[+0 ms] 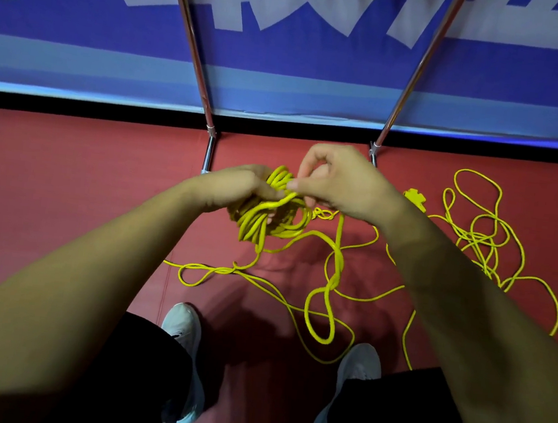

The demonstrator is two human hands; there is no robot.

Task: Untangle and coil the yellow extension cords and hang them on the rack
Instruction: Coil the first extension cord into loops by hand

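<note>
Yellow coil [269, 225] of cord at the centre of the view, raised off the floor and gripped by the left hand [239, 186], fingers curled through the bundled loops. Just at three o'clock of it, the right hand [338, 186], closed in a pinch on a single strand at the coil's twelve o'clock edge, thumb and fingertips pressed together.

Trailing from the coil's six o'clock side, loose cord [328, 285] down onto the red floor [66, 189], looped and crossed over itself, reaching toward six o'clock between two pale shoes [183, 325]. Further out at three o'clock, a looser tangle [481, 239] of the same thin yellow line, spread flat in wide rings. At two o'clock of the right wrist, a yellow block-shaped end piece [415, 198], partly hidden behind the forearm; hard to tell whether plug or socket.

Beyond the hands, the rack [208, 148]: two shiny metal poles, feet planted at eleven and one o'clock of the coil, slanting up toward twelve o'clock. Behind them, a blue banner [287, 57] with pale lettering, edged below by a black strip along the floor
</note>
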